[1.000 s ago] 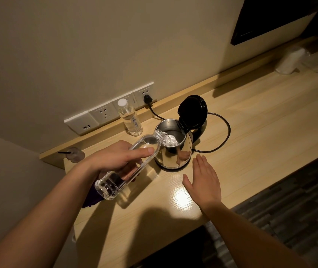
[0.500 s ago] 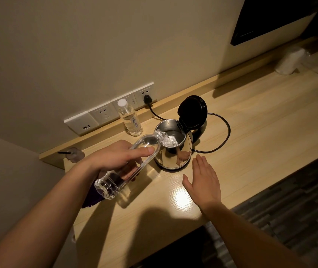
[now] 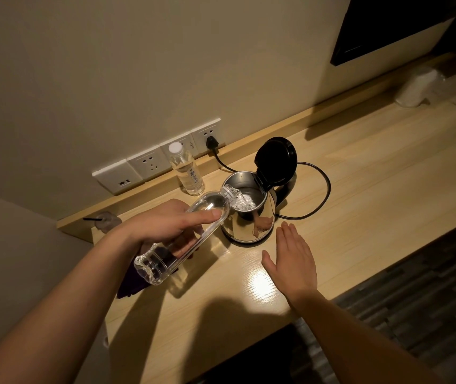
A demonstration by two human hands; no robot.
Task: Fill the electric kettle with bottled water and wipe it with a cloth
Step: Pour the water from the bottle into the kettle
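We see the clear plastic bottle (image 3: 182,234) tipped nearly flat, its long axis running from its ribbed base at near left to its open neck at far right, over the mouth of the shiny steel kettle (image 3: 249,214) on the pale wooden counter (image 3: 373,189), black lid (image 3: 276,161) standing up. Our left hand (image 3: 165,225) wraps the bottle's middle, thumb on top. Our right hand (image 3: 293,259) lies flat on the counter just near of the kettle, fingers straight and together, holding nothing.

Head cam, near, down at desk (image 3: 359,173).
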